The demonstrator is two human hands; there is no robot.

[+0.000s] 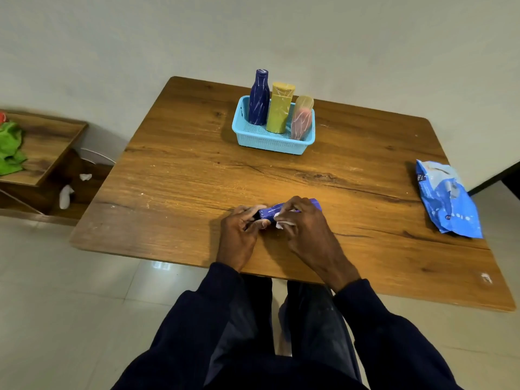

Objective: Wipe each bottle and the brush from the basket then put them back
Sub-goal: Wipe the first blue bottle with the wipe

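Table (197,178) of brown wood fills most of the view; a low wooden shelf (47,142) stands to its left, with a green cloth (9,147) on top; a blue wipes packet (447,201) lies at the table's right edge; a light blue basket (270,142) near the far edge holds a dark blue bottle (259,102), a yellow bottle (280,111) and a pink bottle (301,119), all upright; near the front edge the left hand (239,232) curls its fingers round one end of a purple item (270,213) lying sideways, bottle or brush I cannot tell; the right hand (304,226), fingers bent, pinches a white wipe (282,222) against its middle.
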